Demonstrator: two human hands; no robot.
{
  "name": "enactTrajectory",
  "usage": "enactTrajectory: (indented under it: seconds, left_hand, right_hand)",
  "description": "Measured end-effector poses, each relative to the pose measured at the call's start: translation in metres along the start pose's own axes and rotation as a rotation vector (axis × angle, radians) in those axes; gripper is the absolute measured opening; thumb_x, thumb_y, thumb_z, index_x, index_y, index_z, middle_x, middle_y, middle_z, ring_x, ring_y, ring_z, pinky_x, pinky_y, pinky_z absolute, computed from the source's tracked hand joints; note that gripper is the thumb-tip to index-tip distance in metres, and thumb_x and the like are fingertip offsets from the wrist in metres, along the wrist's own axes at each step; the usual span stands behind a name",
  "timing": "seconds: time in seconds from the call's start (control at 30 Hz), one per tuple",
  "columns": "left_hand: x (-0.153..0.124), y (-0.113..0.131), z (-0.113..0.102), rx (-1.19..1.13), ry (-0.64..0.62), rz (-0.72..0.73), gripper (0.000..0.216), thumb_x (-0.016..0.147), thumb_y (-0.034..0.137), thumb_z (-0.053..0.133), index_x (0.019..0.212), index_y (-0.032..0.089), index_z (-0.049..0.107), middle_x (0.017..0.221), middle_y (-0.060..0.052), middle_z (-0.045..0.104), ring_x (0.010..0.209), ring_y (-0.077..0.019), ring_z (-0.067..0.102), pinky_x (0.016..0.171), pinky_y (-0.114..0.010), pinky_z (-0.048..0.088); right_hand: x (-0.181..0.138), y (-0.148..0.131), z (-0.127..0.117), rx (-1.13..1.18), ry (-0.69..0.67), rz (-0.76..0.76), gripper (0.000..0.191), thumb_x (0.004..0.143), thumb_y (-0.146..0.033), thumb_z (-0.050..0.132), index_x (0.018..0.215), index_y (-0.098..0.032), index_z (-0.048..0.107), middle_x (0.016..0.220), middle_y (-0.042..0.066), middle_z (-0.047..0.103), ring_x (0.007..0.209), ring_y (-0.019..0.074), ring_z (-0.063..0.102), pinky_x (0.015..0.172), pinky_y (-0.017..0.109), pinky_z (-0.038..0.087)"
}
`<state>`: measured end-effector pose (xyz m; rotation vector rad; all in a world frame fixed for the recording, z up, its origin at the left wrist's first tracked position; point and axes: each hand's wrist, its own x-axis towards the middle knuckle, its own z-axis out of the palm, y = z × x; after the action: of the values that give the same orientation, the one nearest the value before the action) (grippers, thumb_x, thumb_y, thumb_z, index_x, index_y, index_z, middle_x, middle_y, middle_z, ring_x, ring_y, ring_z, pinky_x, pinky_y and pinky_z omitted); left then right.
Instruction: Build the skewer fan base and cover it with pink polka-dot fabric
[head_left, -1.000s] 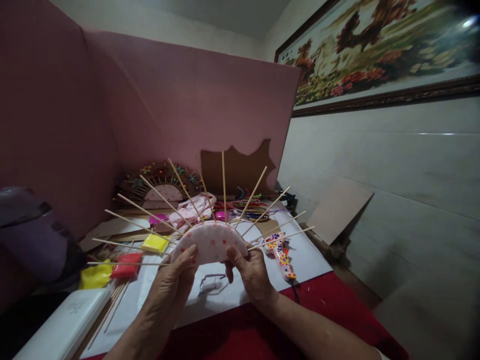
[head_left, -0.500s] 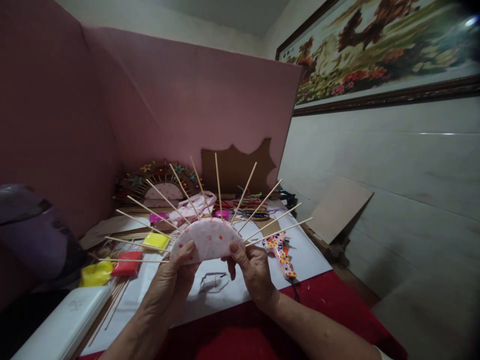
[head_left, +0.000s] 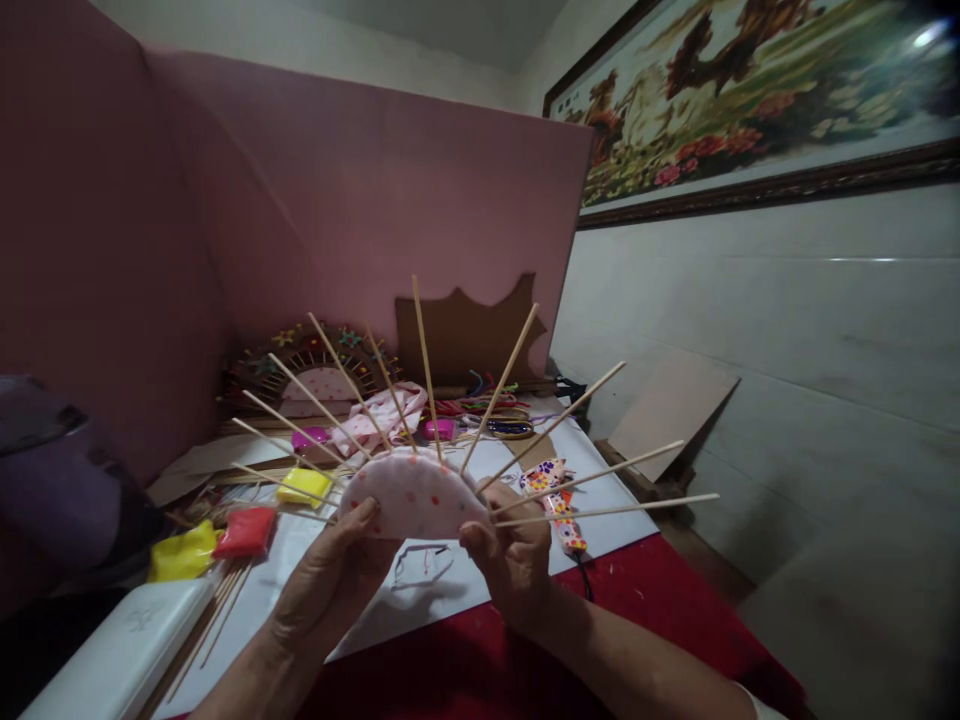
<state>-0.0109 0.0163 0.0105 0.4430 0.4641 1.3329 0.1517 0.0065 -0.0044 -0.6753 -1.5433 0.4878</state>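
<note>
I hold up a half-round pad of pink dotted cloth (head_left: 411, 492) with several thin wooden sticks (head_left: 555, 424) fanning out of its curved edge. My left hand (head_left: 330, 580) grips its lower left edge, thumb on the front. My right hand (head_left: 512, 558) grips the lower right corner, thumb pressed on the cloth. The pad hangs above a white sheet (head_left: 442, 590) on the table.
A finished fan of sticks (head_left: 315, 365) leans against the pink board at the back. Yellow (head_left: 184, 551) and red (head_left: 245, 531) clay packs, loose sticks and a white box (head_left: 120, 655) lie left. A flowered glue gun (head_left: 559, 500) lies right, over red cloth (head_left: 645, 610).
The pad has turned, so the right-hand sticks now swing out toward me and the right. Both hands kept their grip and dropped slightly; my view shifted a little.
</note>
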Motion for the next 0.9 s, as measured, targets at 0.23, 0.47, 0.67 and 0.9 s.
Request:
enactTrajectory:
  seconds: [0.23, 0.47, 0.67, 0.9]
  left_hand:
    - [0.004, -0.001, -0.001, 0.06, -0.002, 0.046, 0.044, 0.075, 0.009, 0.055, 0.116, 0.024, 0.055, 0.104, -0.008, 0.067, 0.094, -0.0189, 0.062, 0.083, -0.032, 0.049]
    - [0.003, -0.001, 0.006, 0.09, 0.065, 0.071, 0.042, 0.074, 0.008, 0.055, 0.112, 0.025, 0.058, 0.104, -0.006, 0.067, 0.095, -0.0192, 0.062, 0.084, -0.032, 0.05]
    - [0.004, -0.005, 0.009, 0.127, 0.1, 0.117, 0.045, 0.074, 0.005, 0.054, 0.114, 0.024, 0.057, 0.101, -0.006, 0.068, 0.09, -0.019, 0.064, 0.082, -0.033, 0.051]
    - [0.004, 0.0, 0.013, 0.174, 0.087, 0.174, 0.041, 0.073, 0.008, 0.059, 0.111, 0.023, 0.059, 0.1, -0.004, 0.068, 0.093, -0.0186, 0.062, 0.085, -0.031, 0.05]
  right_hand:
    - [0.002, 0.001, 0.002, 0.008, 0.049, 0.041, 0.032, 0.085, -0.025, 0.049, 0.053, -0.021, 0.048, 0.056, -0.001, 0.047, 0.054, 0.0134, 0.046, 0.054, 0.027, 0.035]
    - [0.003, 0.007, 0.003, 0.094, -0.003, 0.187, 0.025, 0.082, -0.032, 0.051, 0.061, -0.019, 0.052, 0.055, -0.001, 0.046, 0.053, 0.0128, 0.044, 0.052, 0.026, 0.035]
    - [0.007, 0.006, 0.009, 0.244, -0.016, 0.344, 0.035, 0.079, -0.039, 0.056, 0.052, -0.018, 0.051, 0.043, -0.004, 0.041, 0.041, 0.0088, 0.037, 0.043, 0.024, 0.029]
    - [0.013, 0.019, 0.014, 0.319, -0.023, 0.472, 0.036, 0.072, -0.047, 0.062, 0.056, -0.015, 0.055, 0.044, -0.004, 0.046, 0.038, 0.0069, 0.038, 0.039, 0.021, 0.029]
